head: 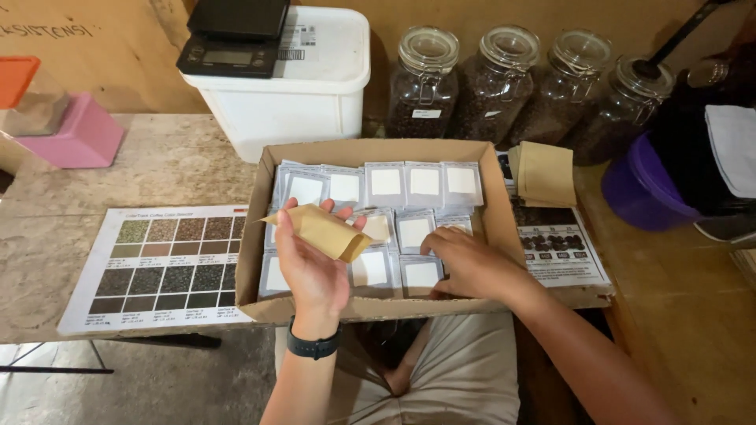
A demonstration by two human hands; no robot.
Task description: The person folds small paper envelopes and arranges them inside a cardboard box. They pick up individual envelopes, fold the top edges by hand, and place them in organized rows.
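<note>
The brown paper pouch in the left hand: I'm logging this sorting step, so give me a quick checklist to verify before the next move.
1. Brown paper pouch gripped by the left hand: ok.
2. Right hand down on the white-labelled packets in the cardboard box: ok.
3. Pouch sealed or open: cannot tell.
4. Box fully supported by the table: not ok, its near edge overhangs.
5. Spare brown pouches stacked beside the box: ok.
</note>
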